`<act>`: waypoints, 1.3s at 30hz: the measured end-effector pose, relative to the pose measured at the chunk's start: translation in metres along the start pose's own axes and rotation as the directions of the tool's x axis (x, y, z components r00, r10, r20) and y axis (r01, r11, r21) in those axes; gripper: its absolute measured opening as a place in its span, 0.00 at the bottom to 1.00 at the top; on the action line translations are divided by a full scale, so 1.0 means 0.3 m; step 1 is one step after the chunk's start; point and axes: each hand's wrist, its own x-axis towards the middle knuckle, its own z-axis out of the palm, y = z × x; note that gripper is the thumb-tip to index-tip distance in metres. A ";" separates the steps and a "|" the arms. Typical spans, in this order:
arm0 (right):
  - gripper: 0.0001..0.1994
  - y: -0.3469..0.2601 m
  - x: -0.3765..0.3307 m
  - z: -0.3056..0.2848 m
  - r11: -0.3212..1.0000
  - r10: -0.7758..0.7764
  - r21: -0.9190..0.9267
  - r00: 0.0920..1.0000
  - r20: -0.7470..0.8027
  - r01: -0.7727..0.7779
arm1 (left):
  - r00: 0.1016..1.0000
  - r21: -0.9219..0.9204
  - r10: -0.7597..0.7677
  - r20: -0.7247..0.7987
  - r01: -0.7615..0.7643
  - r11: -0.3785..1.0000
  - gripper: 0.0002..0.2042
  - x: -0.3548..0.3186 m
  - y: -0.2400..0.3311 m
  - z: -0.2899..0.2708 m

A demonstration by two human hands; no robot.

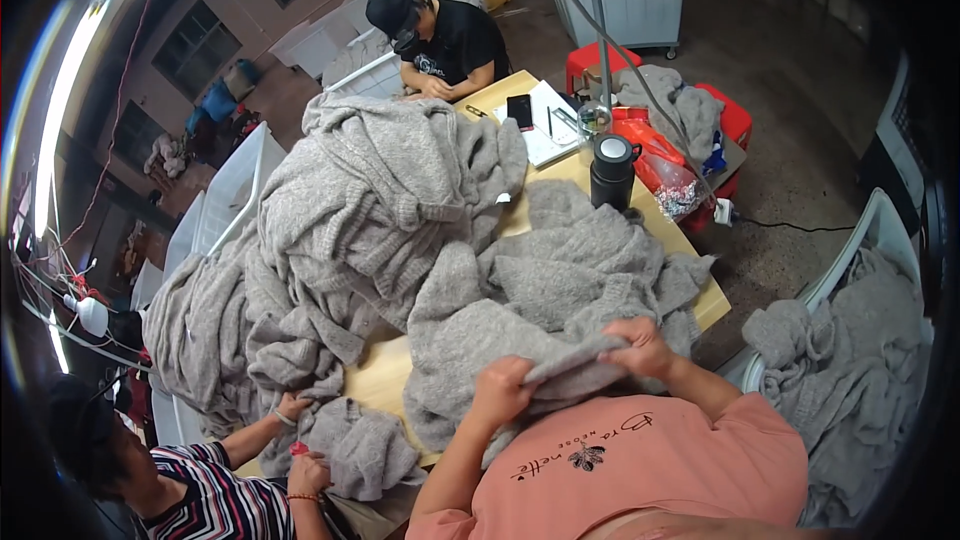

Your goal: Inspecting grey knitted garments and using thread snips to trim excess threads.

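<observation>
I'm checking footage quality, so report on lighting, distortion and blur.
Head view: the tube light at far left is blown white and bowed by the fisheye; head view: the floor at upper right is dim, the corners black; head view: the grey garment in the left hand and right hand shows no obvious blur.

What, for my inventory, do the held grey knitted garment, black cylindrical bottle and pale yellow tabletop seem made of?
Grey knitted garment: matte, wool-like yarn, judging by its fuzzy surface; fibre unclear.
Black cylindrical bottle: perhaps coated metal, given its smooth, even sides; plastic possible.
Pale yellow tabletop: likely smooth wood or laminate, from its timber-like colour.
</observation>
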 end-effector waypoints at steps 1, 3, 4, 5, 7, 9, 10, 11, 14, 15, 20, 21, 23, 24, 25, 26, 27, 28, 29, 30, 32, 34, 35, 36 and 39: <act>0.07 0.006 -0.002 -0.013 1.000 0.007 -0.001 1.000 0.000 -0.007 | 0.995 -0.047 -0.095 -0.033 0.093 0.995 0.06 -0.026 -0.012 -0.013; 0.05 0.038 0.005 -0.044 0.999 0.030 -0.002 0.969 -0.244 -0.032 | 0.980 -0.101 -0.189 -0.060 0.183 0.978 0.06 -0.056 -0.023 -0.018; 0.05 0.059 0.010 -0.062 0.994 0.099 -0.021 0.954 -0.281 -0.109 | 0.957 -0.235 -0.277 -0.082 0.252 0.939 0.07 -0.063 -0.026 -0.017; 0.05 0.071 0.010 -0.064 0.994 0.099 -0.025 0.953 -0.285 -0.111 | 0.927 -0.366 -0.364 -0.092 0.308 0.878 0.09 -0.072 -0.028 -0.012; 0.10 0.092 0.033 -0.070 0.714 0.146 -0.644 0.958 -0.246 -0.274 | 0.869 -0.530 -0.493 -0.029 0.405 0.745 0.10 -0.080 -0.018 0.023; 0.17 0.057 0.043 -0.018 0.483 0.005 -0.866 0.990 -0.143 -0.127 | 0.785 -0.804 -0.614 0.082 0.416 0.425 0.08 -0.078 0.019 0.051; 0.18 0.005 0.053 0.020 0.581 -0.138 -0.810 0.990 -0.005 0.077 | 0.796 -0.828 -0.593 0.117 0.409 0.384 0.08 -0.076 0.033 0.073; 0.20 -0.023 0.066 0.055 0.640 -0.293 -0.715 0.949 0.114 0.283 | 0.796 -0.829 -0.595 0.114 0.406 0.385 0.08 -0.071 0.045 0.082; 0.16 0.017 0.076 0.133 0.717 -0.324 -0.498 0.865 0.382 0.488 | 0.853 -0.637 -0.484 0.196 0.486 0.598 0.08 -0.060 0.090 0.073; 0.16 0.037 0.085 0.128 0.713 -0.328 -0.501 0.865 0.380 0.490 | 0.856 -0.636 -0.479 0.194 0.482 0.602 0.08 -0.054 0.102 0.065; 0.07 0.070 0.087 0.172 0.811 -0.239 -0.391 0.856 0.458 0.435 | 0.795 -0.723 -0.606 0.036 0.439 0.533 0.08 -0.102 0.054 0.123; 0.06 0.075 0.072 0.191 0.800 -0.286 -0.387 0.859 0.425 0.458 | 0.796 -0.723 -0.605 0.029 0.435 0.537 0.08 -0.101 0.066 0.132; 0.05 0.073 0.069 0.197 0.785 -0.299 -0.387 0.843 0.448 0.484 | 0.758 -0.731 -0.627 0.178 0.528 0.432 0.08 -0.097 0.098 0.135; 0.06 0.089 0.066 0.194 0.833 -0.269 -0.355 0.871 0.411 0.425 | 0.780 -0.689 -0.587 0.214 0.547 0.475 0.06 -0.093 0.111 0.113; 0.06 0.106 0.065 0.195 0.876 -0.235 -0.318 0.896 0.376 0.363 | 0.780 -0.689 -0.590 0.211 0.546 0.476 0.06 -0.098 0.096 0.112; 0.06 0.124 0.065 0.206 0.936 -0.165 -0.257 0.946 0.281 0.239 | 0.768 -0.763 -0.591 0.248 0.530 0.370 0.05 -0.104 0.071 0.118; 0.06 0.115 0.064 0.214 0.936 -0.163 -0.258 0.944 0.286 0.240 | 0.759 -0.824 -0.586 0.284 0.506 0.255 0.04 -0.090 0.074 0.102; 0.06 0.098 0.064 0.225 0.900 -0.245 -0.297 0.934 0.261 0.319 | 0.713 -0.861 -0.652 0.258 0.476 0.181 0.02 -0.048 0.118 0.055; 0.06 0.089 0.065 0.229 0.856 -0.325 -0.337 0.915 0.240 0.392 | 0.712 -0.863 -0.654 0.256 0.474 0.178 0.02 -0.047 0.103 0.074; 0.07 0.095 0.071 0.224 0.841 -0.332 -0.363 0.913 0.239 0.401 | 0.734 -0.816 -0.644 0.215 0.497 0.294 0.02 -0.043 0.090 0.086; 0.07 0.110 0.068 0.210 0.866 -0.284 -0.352 0.929 0.236 0.354 | 0.767 -0.780 -0.579 0.278 0.532 0.330 0.04 -0.059 0.103 0.089; 0.08 0.126 0.064 0.205 0.900 -0.235 -0.323 0.950 0.206 0.293 | 0.806 -0.773 -0.532 0.260 0.504 0.386 0.04 -0.061 0.092 0.081; 0.08 0.124 0.066 0.201 0.900 -0.235 -0.323 0.950 0.208 0.293 | 0.843 -0.762 -0.479 0.245 0.473 0.442 0.04 -0.061 0.086 0.075; 0.08 0.115 0.058 0.205 0.909 -0.237 -0.301 0.952 0.193 0.288 | 0.840 -0.761 -0.480 0.252 0.478 0.438 0.04 -0.065 0.082 0.069; 0.07 0.112 0.050 0.203 0.925 -0.224 -0.262 0.952 0.211 0.276 | 0.821 -0.875 -0.504 0.269 0.427 0.229 0.02 -0.055 0.072 0.047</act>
